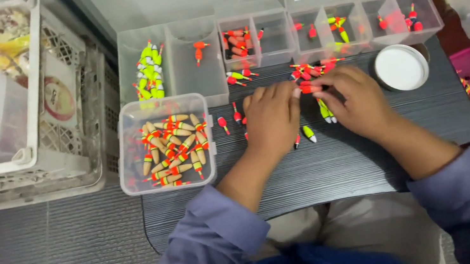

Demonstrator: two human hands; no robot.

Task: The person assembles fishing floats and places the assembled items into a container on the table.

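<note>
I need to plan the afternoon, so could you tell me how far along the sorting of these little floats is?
Some floats already sit in the clear compartments. Both hands, left hand and right hand, meet over a red float. Loose floats remain on the dark table, and the clear tub holds many more.

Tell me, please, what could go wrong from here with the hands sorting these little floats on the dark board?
Loose floats lie beside the left hand and right hand on the dark board; a wrist sweep could roll them off the near edge. The clear tub of floats overhangs the board's left edge and might tip if nudged. The red float pinched between the fingertips is tiny and could slip.
</note>
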